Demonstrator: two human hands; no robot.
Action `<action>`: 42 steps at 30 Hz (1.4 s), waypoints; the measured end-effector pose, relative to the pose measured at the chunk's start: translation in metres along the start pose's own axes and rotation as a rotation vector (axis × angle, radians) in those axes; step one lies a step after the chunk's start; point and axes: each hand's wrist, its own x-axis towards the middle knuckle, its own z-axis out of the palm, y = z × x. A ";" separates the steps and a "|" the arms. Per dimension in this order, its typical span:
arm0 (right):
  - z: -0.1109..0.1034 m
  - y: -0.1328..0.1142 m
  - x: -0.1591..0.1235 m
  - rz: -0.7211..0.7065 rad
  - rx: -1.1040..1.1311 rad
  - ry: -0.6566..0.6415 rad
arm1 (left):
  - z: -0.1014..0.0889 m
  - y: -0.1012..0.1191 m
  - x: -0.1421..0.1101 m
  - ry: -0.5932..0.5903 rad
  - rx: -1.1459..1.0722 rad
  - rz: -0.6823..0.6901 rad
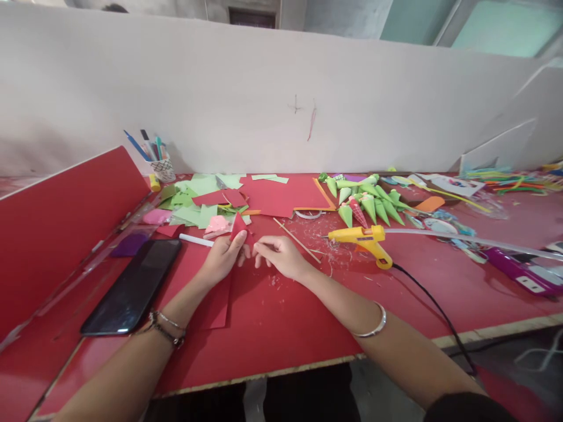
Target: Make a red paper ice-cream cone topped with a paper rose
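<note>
My left hand (223, 255) is closed on a folded, pointed piece of red paper (238, 225), its tip facing up. Close beside it, my right hand (280, 255) has its thumb and fingers drawn together by the paper's right edge; whether anything is pinched there I cannot make out. Red paper sheets (215, 305) lie under and left of my left hand. A white marker-like stick (196, 240) and crumpled pink paper (218, 225) are just beyond it. To the right rests a yellow hot glue gun (360, 235) with a clear glue stick (461, 237) in its back.
A black phone (134, 287) lies at left. Green paper scraps (204, 184) and red sheets (272, 196) lie behind my hands, with a thin wooden stick (294, 238). Green paper cones (368, 205) are piled at back right. A pen cup (163, 169) and purple power strip (519, 271) flank the table.
</note>
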 end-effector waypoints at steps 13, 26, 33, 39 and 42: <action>0.000 0.000 0.000 0.017 -0.017 0.109 | 0.002 0.003 -0.002 0.018 0.014 0.010; 0.001 0.000 -0.002 -0.067 -0.276 0.176 | 0.006 0.002 -0.004 0.016 0.081 0.108; 0.001 0.000 -0.001 0.002 -0.057 0.093 | 0.005 0.005 -0.005 0.003 0.103 0.111; -0.002 0.002 0.003 0.011 0.079 0.166 | 0.003 0.002 -0.002 0.005 0.083 0.095; -0.005 0.007 0.007 0.073 0.173 0.281 | -0.002 0.005 0.002 0.124 0.066 0.061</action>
